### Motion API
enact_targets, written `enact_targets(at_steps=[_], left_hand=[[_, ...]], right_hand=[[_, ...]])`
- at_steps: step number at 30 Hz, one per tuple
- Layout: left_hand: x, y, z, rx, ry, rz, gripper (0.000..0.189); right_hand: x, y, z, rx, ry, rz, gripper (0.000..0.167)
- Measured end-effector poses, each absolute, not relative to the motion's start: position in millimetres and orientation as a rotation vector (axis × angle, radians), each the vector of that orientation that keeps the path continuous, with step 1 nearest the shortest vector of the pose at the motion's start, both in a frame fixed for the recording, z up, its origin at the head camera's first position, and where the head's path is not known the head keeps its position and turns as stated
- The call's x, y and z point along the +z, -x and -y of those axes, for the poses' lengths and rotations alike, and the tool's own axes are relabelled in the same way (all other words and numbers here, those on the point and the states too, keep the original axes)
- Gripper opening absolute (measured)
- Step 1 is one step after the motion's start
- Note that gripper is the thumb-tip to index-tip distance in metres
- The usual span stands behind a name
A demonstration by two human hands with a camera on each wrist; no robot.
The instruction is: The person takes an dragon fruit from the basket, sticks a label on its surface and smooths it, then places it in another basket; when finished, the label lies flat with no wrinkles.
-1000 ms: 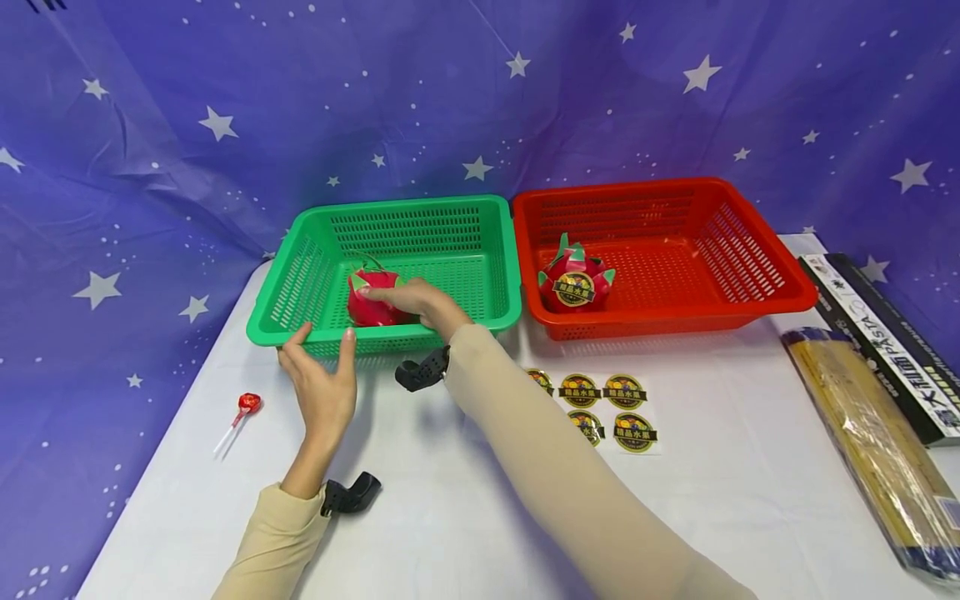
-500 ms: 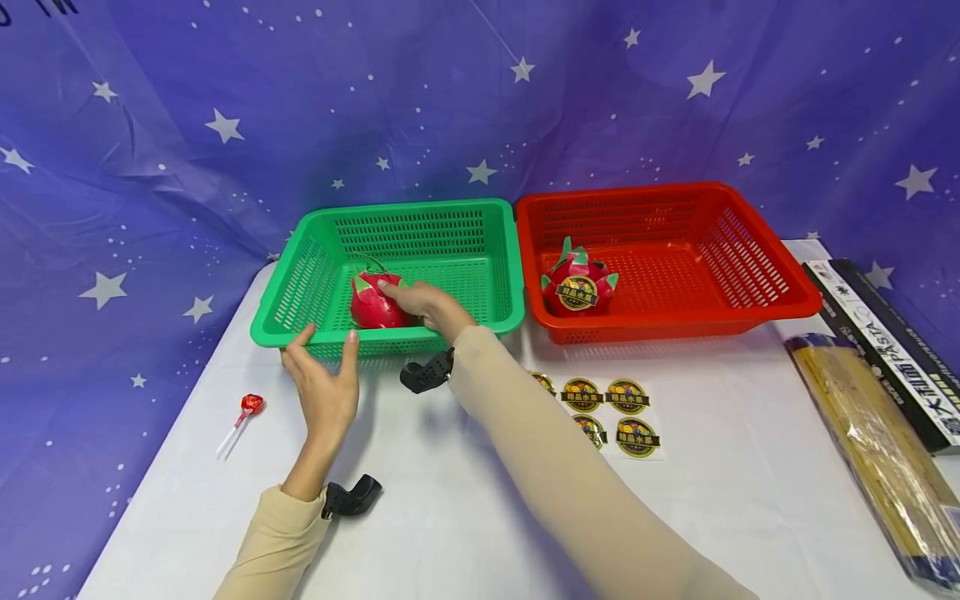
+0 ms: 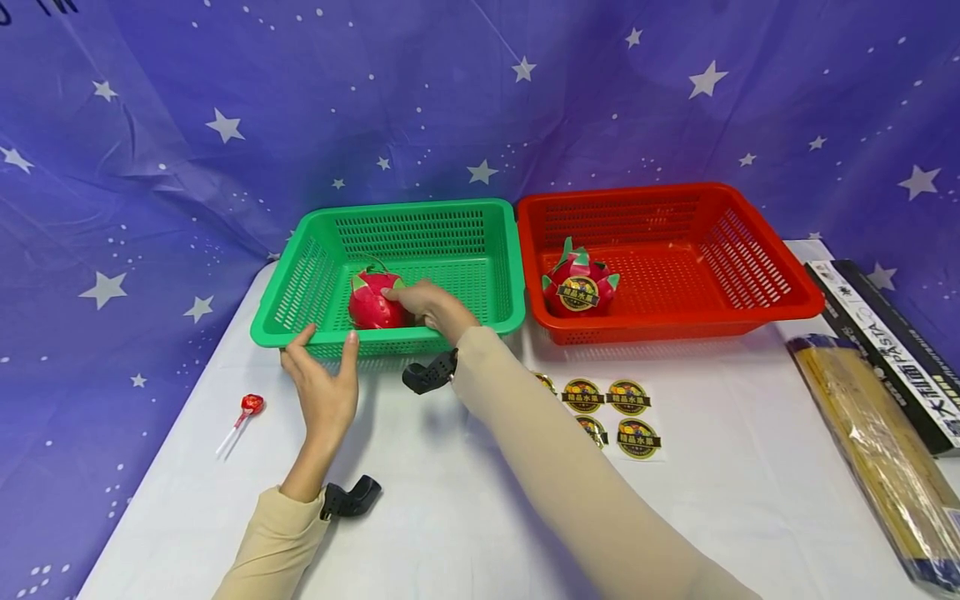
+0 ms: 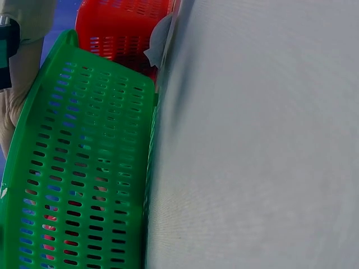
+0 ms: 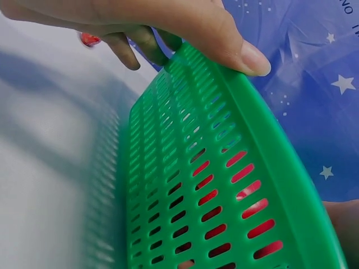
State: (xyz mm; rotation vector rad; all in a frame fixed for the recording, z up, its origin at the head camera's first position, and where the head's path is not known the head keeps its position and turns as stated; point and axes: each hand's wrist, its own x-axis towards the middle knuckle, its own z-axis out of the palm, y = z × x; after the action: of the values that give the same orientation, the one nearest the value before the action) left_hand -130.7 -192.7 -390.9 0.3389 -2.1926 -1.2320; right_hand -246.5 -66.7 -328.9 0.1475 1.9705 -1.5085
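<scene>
In the head view, a pink dragon fruit [image 3: 372,300] with green leaf tips and a thin dark stem-like strand lies in the green basket [image 3: 450,335], by its front wall. My right hand [image 3: 435,307] reaches over the front rim and holds the dragon fruit, thumb on top; most of its fingers are hidden. My left hand [image 3: 324,387] rests at the front rim with fingers and thumb spread. In the right wrist view the left thumb [image 5: 253,58] lies at the rim's edge. Pink skin shows through the slots of the green basket [image 4: 90,168] in the left wrist view.
Next to it stands a red basket [image 3: 675,323] with a dragon fruit [image 3: 576,285] bearing a round label. In front lies a sheet of round stickers [image 3: 637,438]. A lollipop [image 3: 251,406] is at left; a pasta pack [image 3: 870,450] and black-and-white box [image 3: 892,358] at right.
The dragon fruit under my right hand has turned slightly, and the right thumb sits a little lower on it. My left hand stays at the rim. The head view has shifted slightly.
</scene>
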Motion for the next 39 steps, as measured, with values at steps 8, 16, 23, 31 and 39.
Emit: enact_targets(at_steps=[8,16,23,31,39], left_hand=[[-391.5,130.6,193.3,-1.234,-0.362,2.182,0.064],[-392.8,131.4,193.7,-1.236,-0.374,2.191,0.064],[-392.6,131.5,193.1,-1.233,-0.36,2.183,0.063],[-391.9,131.5,192.6,-1.225,-0.355,2.186,0.063],[-392.7,131.5,192.3,-1.223,-0.362,2.185,0.063]], right_hand=[[-328.4,247.8,67.0,-1.57,-0.118,-1.937,0.074],[-331.4,250.6,69.0,-1.605,-0.049,-1.892,0.057],[-330.8,251.6,67.1,-1.655,-0.077,-1.858,0.056],[-326.9,250.7,64.3,-1.7,-0.112,-1.831,0.053],[-326.4,247.0,62.7,-1.887,-0.13,-1.647,0.05]])
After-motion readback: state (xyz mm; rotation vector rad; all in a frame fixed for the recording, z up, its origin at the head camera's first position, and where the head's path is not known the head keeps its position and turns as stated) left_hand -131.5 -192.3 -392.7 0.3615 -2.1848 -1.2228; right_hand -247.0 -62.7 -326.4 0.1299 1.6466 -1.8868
